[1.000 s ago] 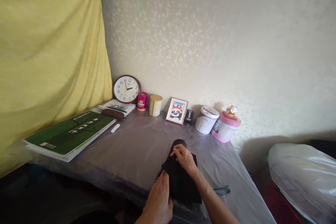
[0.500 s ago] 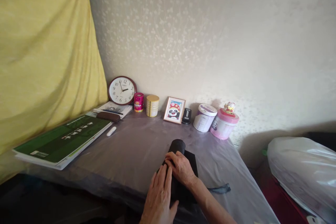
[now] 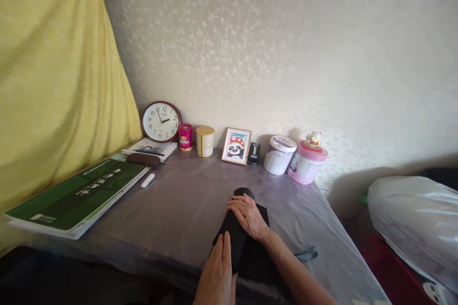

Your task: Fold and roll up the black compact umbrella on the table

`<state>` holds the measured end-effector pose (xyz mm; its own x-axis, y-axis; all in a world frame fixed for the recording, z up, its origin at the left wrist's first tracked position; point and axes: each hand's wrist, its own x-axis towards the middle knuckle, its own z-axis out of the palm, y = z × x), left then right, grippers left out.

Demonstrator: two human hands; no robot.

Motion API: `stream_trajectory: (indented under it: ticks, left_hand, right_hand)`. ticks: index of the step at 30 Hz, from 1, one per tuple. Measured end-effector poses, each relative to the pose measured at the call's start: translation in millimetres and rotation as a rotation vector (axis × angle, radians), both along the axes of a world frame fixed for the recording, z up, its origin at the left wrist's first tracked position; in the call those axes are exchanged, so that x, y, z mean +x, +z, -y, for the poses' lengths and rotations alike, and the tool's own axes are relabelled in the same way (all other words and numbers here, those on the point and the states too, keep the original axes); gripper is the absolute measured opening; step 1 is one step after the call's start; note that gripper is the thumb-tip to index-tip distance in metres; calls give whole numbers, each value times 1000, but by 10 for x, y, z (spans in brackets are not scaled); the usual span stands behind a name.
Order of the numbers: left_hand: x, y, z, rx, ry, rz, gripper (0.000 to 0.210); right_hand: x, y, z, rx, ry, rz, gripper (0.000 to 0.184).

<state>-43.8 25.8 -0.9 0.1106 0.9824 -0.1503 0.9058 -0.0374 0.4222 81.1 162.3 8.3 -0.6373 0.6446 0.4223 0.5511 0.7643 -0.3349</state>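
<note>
A roll of black cloth point(image 3: 231, 228) lies on the table near its front edge, with a flat dark part of it spread out to the right. My right hand point(image 3: 247, 217) is wrapped over the far end of the roll, its fingers bent across the top. Against the near left side of the roll rests my left hand point(image 3: 216, 269), fingers straight and together, with the thumb low at the near end and partly hidden. A short grey-blue strip point(image 3: 307, 254) sticks out to the right of my right forearm.
Along the wall stand a clock point(image 3: 161, 122), a pink tin point(image 3: 185, 137), a yellow-lidded can point(image 3: 205, 142), a panda picture frame point(image 3: 236, 146), a white tub point(image 3: 279, 155) and a pink-lidded tub point(image 3: 307, 164). A green book point(image 3: 67, 195) and a white stick-like object point(image 3: 147, 180) lie left.
My right hand has slid toward the far end of the roll, away from my left fingers. My left hand has moved slightly nearer me and its fingers have drawn together. The view has shifted slightly.
</note>
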Motion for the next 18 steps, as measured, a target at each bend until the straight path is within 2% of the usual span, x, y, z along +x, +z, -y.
stream_trajectory:
  ticks: [5, 9, 14, 18]
  left_hand:
    - [-36, -137, -22, 41, 2, 74, 72]
    - [-44, -63, -17, 17, -2, 78, 71]
    - [-4, 132, 20, -47, -4, 22, 69]
    - [10, 119, 55, 1, 3, 25, 67]
  right_hand:
    - [8, -81, -326, -12, -25, 10, 36]
    - [7, -113, -508, -79, -83, -38, 35]
    - [141, -58, -549, -167, -369, -101, 31]
    - [522, -33, -400, -184, -599, -154, 33]
